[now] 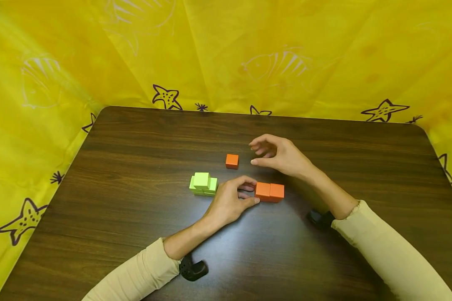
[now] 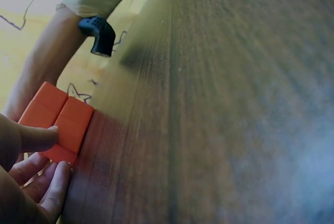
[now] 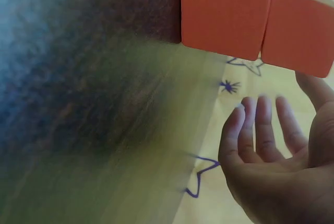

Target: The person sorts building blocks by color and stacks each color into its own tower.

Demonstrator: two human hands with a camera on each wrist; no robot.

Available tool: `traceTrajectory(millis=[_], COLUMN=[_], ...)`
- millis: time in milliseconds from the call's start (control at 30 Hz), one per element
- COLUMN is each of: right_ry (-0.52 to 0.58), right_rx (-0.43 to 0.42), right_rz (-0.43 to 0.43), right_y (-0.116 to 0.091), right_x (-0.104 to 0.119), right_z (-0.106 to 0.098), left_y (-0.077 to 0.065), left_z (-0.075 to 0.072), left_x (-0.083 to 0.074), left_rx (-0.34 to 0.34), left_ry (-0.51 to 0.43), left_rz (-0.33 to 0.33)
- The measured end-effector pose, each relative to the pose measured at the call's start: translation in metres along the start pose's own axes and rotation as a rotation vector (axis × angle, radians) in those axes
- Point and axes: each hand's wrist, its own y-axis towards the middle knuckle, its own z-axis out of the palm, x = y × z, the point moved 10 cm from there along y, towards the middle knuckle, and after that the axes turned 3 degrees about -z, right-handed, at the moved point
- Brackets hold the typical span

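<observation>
Two orange blocks (image 1: 270,191) show side by side on the dark table, their seam visible from above. My left hand (image 1: 229,200) holds their left end, thumb at the near side and fingers at the far corner. In the left wrist view, the left thumb (image 2: 39,138) overlaps the orange faces. Beyond the pair, my right hand (image 1: 282,155) hovers with curved, parted fingers and nothing between them. A single orange cube (image 1: 232,161) sits left of its fingertips. Left of my left hand stands a small pile of light green blocks (image 1: 201,180), one on top.
The dark wooden table (image 1: 143,142) has rounded far corners. Yellow cloth (image 1: 218,54) with starfish and fish drawings hangs behind it and along the sides. A black wrist device (image 1: 193,269) shows below the left sleeve, another (image 1: 319,219) below the right.
</observation>
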Motion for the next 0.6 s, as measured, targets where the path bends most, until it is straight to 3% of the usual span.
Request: traceTrajectory(millis=[600], right_ry=[-0.002], right_rx=[0.070], right_rz=[-0.026], right_y=[0.026], right_x=[-0.008], right_z=[0.020], left_y=[0.000], left_z=[0.000], left_x=[0.000], left_rx=[-0.003], left_ry=[0.007], left_rz=[0.002])
